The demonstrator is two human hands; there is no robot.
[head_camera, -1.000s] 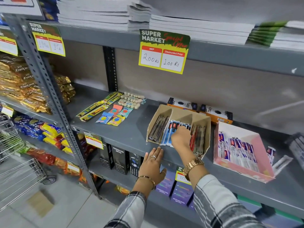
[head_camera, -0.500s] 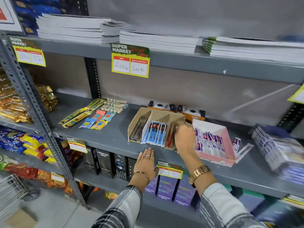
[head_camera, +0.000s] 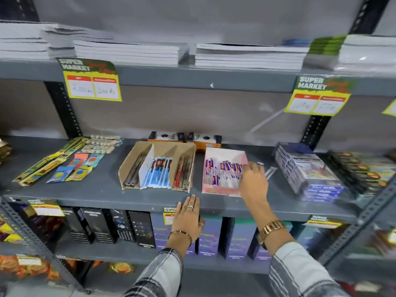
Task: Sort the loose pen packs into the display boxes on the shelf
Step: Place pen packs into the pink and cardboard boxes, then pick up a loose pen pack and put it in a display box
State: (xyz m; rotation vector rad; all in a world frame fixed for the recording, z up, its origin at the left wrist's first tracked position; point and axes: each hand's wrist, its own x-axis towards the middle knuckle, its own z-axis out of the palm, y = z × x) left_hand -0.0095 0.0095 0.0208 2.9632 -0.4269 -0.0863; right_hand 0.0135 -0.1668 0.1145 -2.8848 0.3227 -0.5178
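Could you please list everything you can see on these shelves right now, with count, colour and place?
Notebook stacks: several, white, top shelf.
Price tags: two clear ones, yellow and green, top shelf edge.
Cardboard box: one, brown, three compartments of pen packs, middle shelf.
Pink box: one, holds purple-and-white pen packs, right of the cardboard box.
Loose pen pack: one, clear, right of the pink box.
Orange boxes: two, behind the cardboard box.
Flat packets: several, mixed colours, middle shelf left.
Dark boxes: several, lower shelf.
Left hand: flat on shelf edge.
Right hand: at the pink box's right side.
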